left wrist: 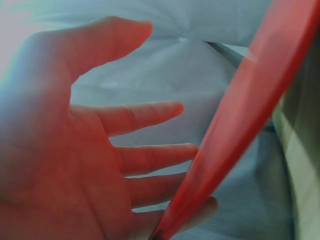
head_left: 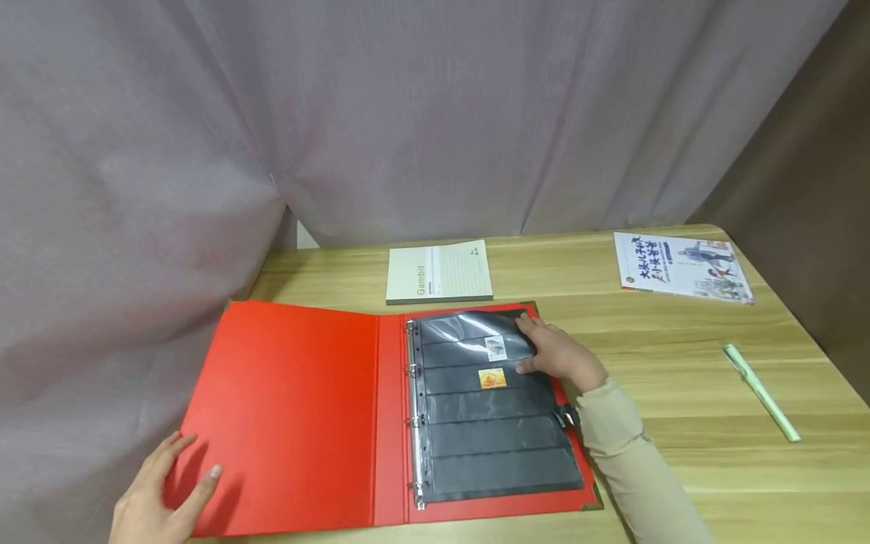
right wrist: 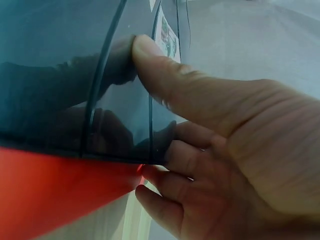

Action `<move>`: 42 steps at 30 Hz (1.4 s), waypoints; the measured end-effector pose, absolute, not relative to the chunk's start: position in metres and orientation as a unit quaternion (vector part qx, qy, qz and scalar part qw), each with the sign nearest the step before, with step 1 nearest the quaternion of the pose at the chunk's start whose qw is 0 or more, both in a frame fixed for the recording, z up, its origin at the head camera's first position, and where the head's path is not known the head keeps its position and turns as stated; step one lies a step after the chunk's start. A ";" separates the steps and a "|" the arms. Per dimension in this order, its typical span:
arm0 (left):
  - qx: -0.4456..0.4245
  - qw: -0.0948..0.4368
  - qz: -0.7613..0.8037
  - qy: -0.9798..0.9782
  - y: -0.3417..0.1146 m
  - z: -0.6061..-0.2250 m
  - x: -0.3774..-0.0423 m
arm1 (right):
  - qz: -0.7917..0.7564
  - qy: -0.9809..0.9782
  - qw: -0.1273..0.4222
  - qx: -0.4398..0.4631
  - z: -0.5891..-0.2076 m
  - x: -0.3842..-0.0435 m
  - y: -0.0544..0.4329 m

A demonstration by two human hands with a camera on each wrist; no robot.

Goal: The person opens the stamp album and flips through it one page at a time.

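A red ring binder (head_left: 306, 423) lies spread on the table, its metal rings (head_left: 412, 421) holding black stamp pages (head_left: 503, 434) with clear strip pockets. Two stamps sit in the upper pockets: a whitish one (head_left: 496, 347) and a yellow-and-red one (head_left: 492, 378). My right hand (head_left: 557, 351) pinches the top page near its upper right edge; the right wrist view shows the thumb (right wrist: 150, 55) on its face and the fingers behind. At the cover's left edge is my left hand (head_left: 159, 487), fingers spread and straight, the cover's rim (left wrist: 235, 135) against the fingers in the left wrist view.
Behind the binder lies a Gambit notepad (head_left: 442, 272). A white illustrated booklet (head_left: 683, 266) is at the back right, and a light green pen (head_left: 761, 391) at the right. A dark clasp strap (head_left: 566, 415) crosses the binder's right edge. Grey curtains (head_left: 421, 121) hang behind the table.
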State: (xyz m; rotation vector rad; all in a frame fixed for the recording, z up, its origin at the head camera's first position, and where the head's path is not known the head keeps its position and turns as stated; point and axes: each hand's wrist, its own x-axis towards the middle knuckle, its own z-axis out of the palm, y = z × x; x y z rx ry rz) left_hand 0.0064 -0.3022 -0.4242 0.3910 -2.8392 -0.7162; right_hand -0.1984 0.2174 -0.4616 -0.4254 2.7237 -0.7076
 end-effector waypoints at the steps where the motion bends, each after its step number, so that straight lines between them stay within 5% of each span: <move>1: 0.135 0.089 -0.243 -0.957 -0.302 -0.427 0.006 | -0.244 0.948 0.144 -0.146 -0.462 -0.198 0.218; 19: 0.179 0.041 -0.303 -0.935 -0.299 -0.472 0.000 | -0.227 0.958 0.052 -0.169 -0.465 -0.194 0.212; 26: 0.135 0.052 -0.309 -0.940 -0.304 -0.487 0.001 | -0.231 0.961 -0.008 -0.151 -0.466 -0.192 0.214; 34: 0.079 0.076 -0.316 -0.942 -0.307 -0.501 0.000 | -0.285 0.951 -0.003 -0.118 -0.459 -0.190 0.219; 42: 0.137 -0.041 -0.342 -0.929 -0.317 -0.500 -0.005 | -0.328 0.936 0.033 -0.121 -0.457 -0.187 0.217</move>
